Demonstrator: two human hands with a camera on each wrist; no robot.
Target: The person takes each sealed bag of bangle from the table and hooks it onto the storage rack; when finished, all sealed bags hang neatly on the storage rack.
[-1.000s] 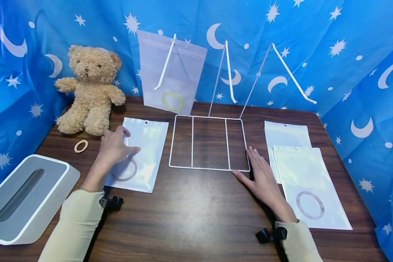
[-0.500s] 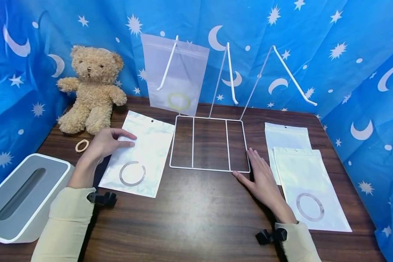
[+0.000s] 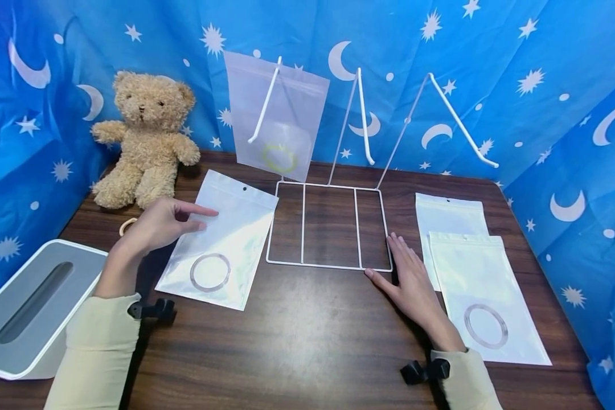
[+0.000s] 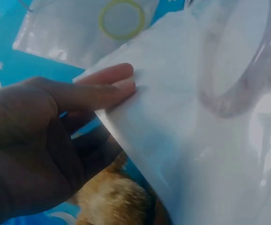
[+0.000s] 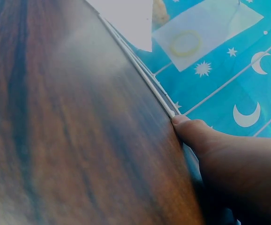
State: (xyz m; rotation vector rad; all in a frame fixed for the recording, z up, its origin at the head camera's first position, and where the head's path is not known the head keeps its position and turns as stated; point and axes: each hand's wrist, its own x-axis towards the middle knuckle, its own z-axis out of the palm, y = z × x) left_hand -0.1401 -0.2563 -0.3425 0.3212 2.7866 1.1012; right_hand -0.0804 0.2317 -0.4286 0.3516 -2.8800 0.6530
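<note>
White bag point(image 3: 236, 228) held at edge by left hand point(image 3: 159, 225); fingers point(image 4: 94, 146) behind it show only in left wrist view. Right hand point(image 3: 412, 287) straight-fingered, thumb point(image 5: 194, 133) touching wire rack point(image 3: 303, 228).

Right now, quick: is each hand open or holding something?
Left hand: holding a white bag by its left edge.
Right hand: open, touching the wire rack.

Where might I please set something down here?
The dark wooden table is bare in front of the white wire rack, between two beige sleeves; a narrower gap separates rack from two overlapping white plastic pouches. The left is crowded: grey-topped white box, tan plush bear, left hand holding another pouch.
</note>
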